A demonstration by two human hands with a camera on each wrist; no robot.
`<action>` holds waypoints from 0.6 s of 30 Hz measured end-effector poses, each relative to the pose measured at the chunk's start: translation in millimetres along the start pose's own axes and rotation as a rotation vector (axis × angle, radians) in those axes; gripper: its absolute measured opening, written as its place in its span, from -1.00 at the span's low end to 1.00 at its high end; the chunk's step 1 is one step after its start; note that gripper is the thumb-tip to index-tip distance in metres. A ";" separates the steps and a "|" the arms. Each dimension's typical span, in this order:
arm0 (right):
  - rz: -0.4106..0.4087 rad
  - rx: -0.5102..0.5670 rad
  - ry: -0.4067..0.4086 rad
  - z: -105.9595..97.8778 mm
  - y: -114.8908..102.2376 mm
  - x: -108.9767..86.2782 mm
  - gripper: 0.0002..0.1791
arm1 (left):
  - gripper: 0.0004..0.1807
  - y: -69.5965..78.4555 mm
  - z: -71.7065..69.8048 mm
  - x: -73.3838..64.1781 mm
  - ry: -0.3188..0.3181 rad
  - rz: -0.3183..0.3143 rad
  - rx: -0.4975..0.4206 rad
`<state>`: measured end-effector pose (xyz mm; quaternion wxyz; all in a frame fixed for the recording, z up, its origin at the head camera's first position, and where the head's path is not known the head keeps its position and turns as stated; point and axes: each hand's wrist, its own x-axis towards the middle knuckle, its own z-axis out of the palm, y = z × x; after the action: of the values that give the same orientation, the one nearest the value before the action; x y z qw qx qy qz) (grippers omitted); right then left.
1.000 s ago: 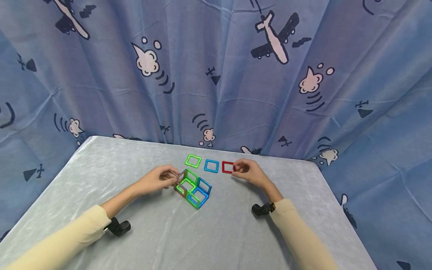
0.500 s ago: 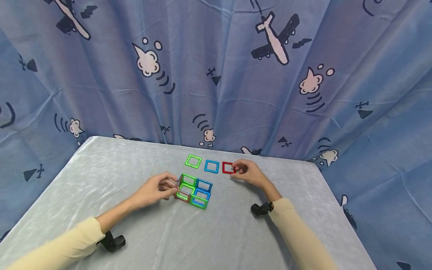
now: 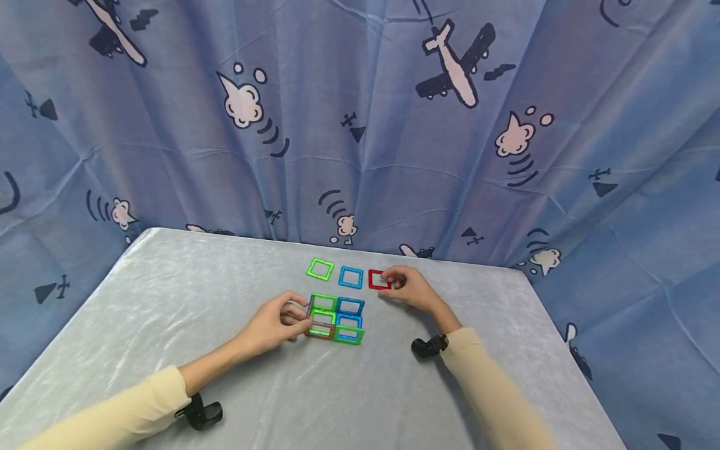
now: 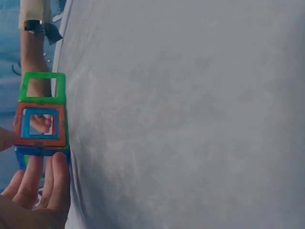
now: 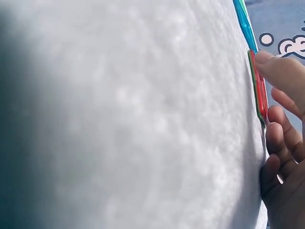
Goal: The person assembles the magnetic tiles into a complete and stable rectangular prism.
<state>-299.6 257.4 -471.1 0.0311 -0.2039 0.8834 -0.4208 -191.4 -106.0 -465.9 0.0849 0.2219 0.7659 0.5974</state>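
My left hand (image 3: 278, 325) grips the left end of a joined structure of magnetic tiles (image 3: 336, 317), thumb in front and fingers behind. Two square floors, green and blue, lie side by side, with green, blue and brownish-red tiles standing around them. In the left wrist view an orange-brown tile (image 4: 40, 142) shows beside the fingertips, with a green tile (image 4: 43, 99) above it. At the back right, my right hand (image 3: 413, 290) pinches the right side of a red square tile (image 3: 370, 279), which lies on the table; the fingers partly cover it.
Left of the red tile lie a blue square tile (image 3: 350, 286) and a green square tile (image 3: 317, 277), in a row near the table's back edge. A blue curtain (image 3: 360, 125) with printed planes hangs behind the grey cloth-covered table (image 3: 270, 400).
My left hand has turned the tile structure until it sits square to the table's front, and has shifted it slightly right. My right hand stays at the red tile.
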 end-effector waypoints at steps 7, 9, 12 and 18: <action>0.003 -0.009 0.004 3.0 1.0 1.8 -0.62 | -0.59 -0.1 3.1 4.4 0.001 -0.018 -0.021; -0.004 -0.012 0.003 3.4 0.8 2.2 -0.62 | -0.59 0.5 3.4 4.4 -0.003 -0.014 -0.026; -0.010 -0.019 0.003 3.5 0.3 2.6 -0.64 | -0.59 1.2 3.8 4.6 -0.003 -0.016 -0.025; 0.005 -0.046 -0.010 3.9 -0.6 4.5 -0.69 | -0.59 1.0 3.0 5.1 -0.006 -0.027 -0.034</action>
<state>-302.6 252.4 -472.6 0.0319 -0.2044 0.8931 -0.3994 -194.6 -101.0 -465.1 0.0990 0.2119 0.7583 0.6085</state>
